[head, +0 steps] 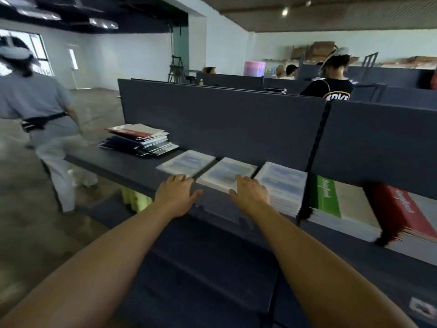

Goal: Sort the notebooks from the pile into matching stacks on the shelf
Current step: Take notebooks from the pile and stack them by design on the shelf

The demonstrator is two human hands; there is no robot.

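Status: sorting partly done, pile not yet exhausted.

Unsorted pile: lay at the far left end of the dark shelf, loosely stacked, a red-and-white cover on top, dark blue covers below. Several notebooks remaining, exact count not readable.

Sorted stacks, left to right along the shelf:
- Left blue-and-white stack: low, only a few notebooks thick.
- Middle blue-and-white stack: low, just beside the first, a narrow dark gap between.
- Right blue-and-white stack: clearly taller, set against the black divider post.
- Green-and-white stack: beyond the post, tall.
- Red-and-white stack: farthest right, tall, partly cut by the frame edge.

Left hand: palm down, fingers extended, fingertips touching the near edge of the left blue-and-white stack. Nothing gripped.

Right hand: palm down, fingers extended and resting on the near part of the middle blue-and-white stack. Nothing gripped.

Judged step: squaring or seating the two low stacks, no notebook in transit.

Remaining: red and dark blue covers in the pile still to be placed; no dark blue stack visible on the shelf. Frame blurred; cover print unreadable.
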